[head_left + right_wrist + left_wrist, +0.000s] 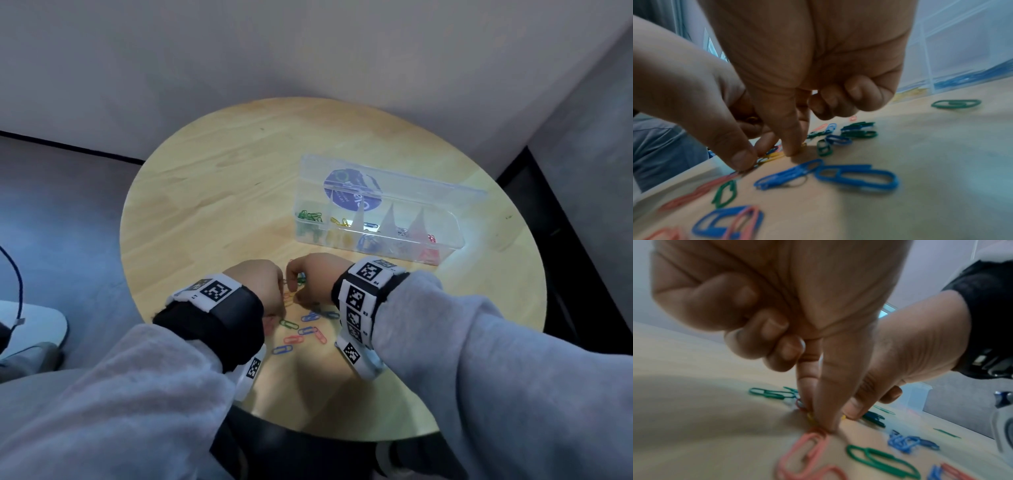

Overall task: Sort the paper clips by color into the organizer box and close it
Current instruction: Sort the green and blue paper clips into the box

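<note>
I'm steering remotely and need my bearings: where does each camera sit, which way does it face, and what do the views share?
Head: worn on the head, looking forward and down at the round table, the open organizer box, both forearms and hands.
Left wrist: along the left hand, its fingertips down among the loose paper clips; the right hand shows behind.
Right wrist: along the right hand toward the tabletop; the left hand enters from the left.
Shared: both wrist views show both hands meeting over the clips.

Pale matt wooden table (pixel 212 192), clear glossy plastic organizer box (pixel 448 246), fleecy cloth sleeves (pixel 479 359)
</note>
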The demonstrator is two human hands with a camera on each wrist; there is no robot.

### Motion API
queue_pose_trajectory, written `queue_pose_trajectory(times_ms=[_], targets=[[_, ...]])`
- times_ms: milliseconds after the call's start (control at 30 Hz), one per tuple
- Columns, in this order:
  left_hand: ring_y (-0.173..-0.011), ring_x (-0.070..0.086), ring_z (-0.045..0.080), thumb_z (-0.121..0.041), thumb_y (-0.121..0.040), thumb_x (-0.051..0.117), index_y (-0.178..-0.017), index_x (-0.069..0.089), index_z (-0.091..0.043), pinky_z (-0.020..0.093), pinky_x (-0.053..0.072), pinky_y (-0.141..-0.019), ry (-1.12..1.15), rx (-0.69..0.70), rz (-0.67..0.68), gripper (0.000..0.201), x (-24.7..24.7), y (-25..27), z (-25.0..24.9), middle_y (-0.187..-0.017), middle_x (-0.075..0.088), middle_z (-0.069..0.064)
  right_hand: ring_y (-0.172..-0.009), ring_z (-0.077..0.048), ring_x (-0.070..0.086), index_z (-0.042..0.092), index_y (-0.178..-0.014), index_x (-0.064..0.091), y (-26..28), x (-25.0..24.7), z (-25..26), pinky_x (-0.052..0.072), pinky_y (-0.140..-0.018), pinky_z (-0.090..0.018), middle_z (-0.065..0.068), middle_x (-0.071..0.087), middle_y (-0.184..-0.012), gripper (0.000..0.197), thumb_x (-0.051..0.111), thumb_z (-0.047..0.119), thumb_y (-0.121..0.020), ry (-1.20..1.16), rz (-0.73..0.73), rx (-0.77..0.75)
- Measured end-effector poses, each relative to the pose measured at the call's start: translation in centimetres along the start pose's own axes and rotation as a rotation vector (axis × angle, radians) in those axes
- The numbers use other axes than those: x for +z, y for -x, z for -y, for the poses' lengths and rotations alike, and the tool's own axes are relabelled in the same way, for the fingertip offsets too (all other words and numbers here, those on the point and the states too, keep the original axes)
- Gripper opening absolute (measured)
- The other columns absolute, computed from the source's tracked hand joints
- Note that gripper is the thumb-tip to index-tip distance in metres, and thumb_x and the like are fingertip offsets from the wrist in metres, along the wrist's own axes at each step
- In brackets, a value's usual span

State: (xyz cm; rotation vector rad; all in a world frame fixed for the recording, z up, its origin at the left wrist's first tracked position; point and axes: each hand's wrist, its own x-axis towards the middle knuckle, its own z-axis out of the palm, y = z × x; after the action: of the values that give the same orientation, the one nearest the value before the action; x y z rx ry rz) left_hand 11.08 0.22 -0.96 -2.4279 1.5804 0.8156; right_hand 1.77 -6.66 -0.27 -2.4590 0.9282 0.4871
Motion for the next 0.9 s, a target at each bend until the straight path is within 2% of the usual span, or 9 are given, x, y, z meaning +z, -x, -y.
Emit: queue_pose_trajectory(times_ms=[100,200,267,333,433,533,633,767,900], targets=[[-0.073,0.055,0.019,-0.024,-0.075,0.071,-0.092,0.073,-0.014,0.025,0.039,-0.059,-0.015,-0.028,0.01,0.019,0.1,-0.2,-0.1,-0.08,0.063,0.001,-0.081,-0.02,0.053,0.015,-0.086,0.056,-0.4,0.0,0.0,0.04,-0.06,-0.024,-0.007,0.063,-0.099,0.008,0.057,0.007,-0.084,0.077,0.038,0.022],[-0.068,0.05,0.02,-0.022,-0.078,0.066,-0.09,0.073,-0.011,0.025,0.037,-0.056,-0.04,-0.032,0.006,0.018,0.3,-0.2,-0.1,-0.075,0.057,0.002,-0.073,-0.02,0.05,0.014,-0.077,0.056,-0.4,0.3,-0.2,0.039,-0.055,-0.022,-0.004,0.057,-0.08,0.007,0.057,0.007,-0.079,0.119,0.047,0.086],[-0.067,0.048,0.02,-0.02,-0.079,0.062,-0.082,0.068,-0.015,0.025,0.036,-0.053,-0.031,-0.038,-0.003,0.009,0.4,0.0,-0.1,-0.075,0.055,0.001,-0.071,-0.02,0.05,0.014,-0.071,0.053,-0.2,0.4,-0.5,0.037,-0.052,-0.02,-0.002,0.052,-0.071,0.01,0.059,0.01,-0.079,0.098,0.068,0.11],[-0.066,0.048,0.02,-0.02,-0.079,0.06,-0.076,0.062,-0.018,0.026,0.037,-0.055,-0.003,-0.037,-0.013,0.003,0.4,0.1,0.1,-0.074,0.054,0.001,-0.073,-0.019,0.051,0.015,-0.067,0.052,0.4,0.1,-1.0,0.042,-0.059,-0.024,-0.003,0.055,-0.074,0.016,0.061,0.012,-0.08,0.019,0.068,0.129],[-0.065,0.05,0.02,-0.021,-0.075,0.063,-0.071,0.061,-0.018,0.026,0.038,-0.06,0.127,-0.014,0.013,0.005,-0.1,0.3,0.6,-0.069,0.057,0.001,-0.07,-0.017,0.052,0.017,-0.066,0.05,1.4,-0.5,-1.9,0.045,-0.065,-0.025,-0.004,0.058,-0.078,0.02,0.062,0.012,-0.081,-0.184,0.069,0.155],[-0.063,0.049,0.02,-0.022,-0.073,0.068,-0.07,0.063,-0.015,0.025,0.038,-0.061,0.361,0.036,0.037,0.009,-1.6,0.5,1.0,-0.065,0.056,0.002,-0.048,-0.011,0.054,0.013,-0.066,0.048,2.0,-0.6,-3.0,0.045,-0.047,-0.016,-0.004,0.061,-0.06,0.024,0.059,-0.001,-0.083,-0.644,0.09,0.153],[-0.057,0.042,0.018,-0.018,-0.078,0.067,-0.065,0.055,-0.015,0.022,0.034,-0.053,0.607,0.062,0.057,0.018,-3.1,1.0,1.0,-0.059,0.049,0.003,-0.036,-0.007,0.053,0.01,-0.075,0.048,2.0,-0.2,-3.7,0.044,-0.039,-0.015,-0.005,0.056,-0.05,0.027,0.047,-0.014,-0.087,-1.062,0.071,0.156],[-0.063,0.043,0.018,-0.015,-0.08,0.064,-0.063,0.052,-0.017,0.023,0.034,-0.055,0.7,0.076,0.038,0.021,-3.4,1.1,0.9,-0.061,0.049,0.003,-0.039,-0.008,0.052,0.007,-0.084,0.058,2.1,0.2,-3.7,0.045,-0.041,-0.015,-0.006,0.05,-0.05,0.033,0.034,-0.015,-0.089,-1.195,0.2,0.13],[-0.064,0.045,0.017,-0.016,-0.08,0.063,-0.066,0.053,-0.018,0.025,0.037,-0.058,0.676,0.141,0.058,0.018,-3.1,1.5,0.4,-0.069,0.056,0.005,-0.046,-0.011,0.058,0.006,-0.08,0.054,2.1,0.4,-3.2,0.052,-0.046,-0.018,-0.009,0.049,-0.069,0.035,0.028,-0.016,-0.086,-1.28,0.289,0.149]])
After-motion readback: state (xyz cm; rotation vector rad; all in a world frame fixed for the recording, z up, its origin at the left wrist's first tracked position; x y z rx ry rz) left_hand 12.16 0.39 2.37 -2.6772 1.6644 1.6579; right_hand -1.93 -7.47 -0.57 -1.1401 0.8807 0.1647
